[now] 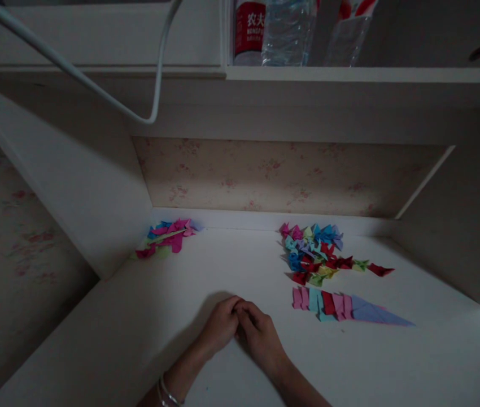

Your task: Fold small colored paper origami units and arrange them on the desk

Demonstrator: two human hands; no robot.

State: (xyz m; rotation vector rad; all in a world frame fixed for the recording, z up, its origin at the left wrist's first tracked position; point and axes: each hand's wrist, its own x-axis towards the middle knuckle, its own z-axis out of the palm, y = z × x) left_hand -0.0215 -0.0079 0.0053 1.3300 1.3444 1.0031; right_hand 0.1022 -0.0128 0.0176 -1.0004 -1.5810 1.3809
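My left hand [223,321] and my right hand [259,330] are brought together on the white desk, with fingers closed and touching. No paper shows between them, though their inner sides are hidden. To their right lies a flat row of folded pink, teal and red paper pieces [328,304], ending in a long pointed lilac paper piece [378,312]. Behind that row is a pile of colourful folded paper pieces [314,254]. Another small heap of pink, blue and green folded paper [168,236] sits at the far left, near the back edge.
The white desk [130,333] has side panels at left [74,169] and right [447,226]. Overhead, a shelf [350,74] holds a red-labelled bottle [249,28] and clear plastic bottles [288,34]. A white cable or rod [96,90] hangs at the upper left.
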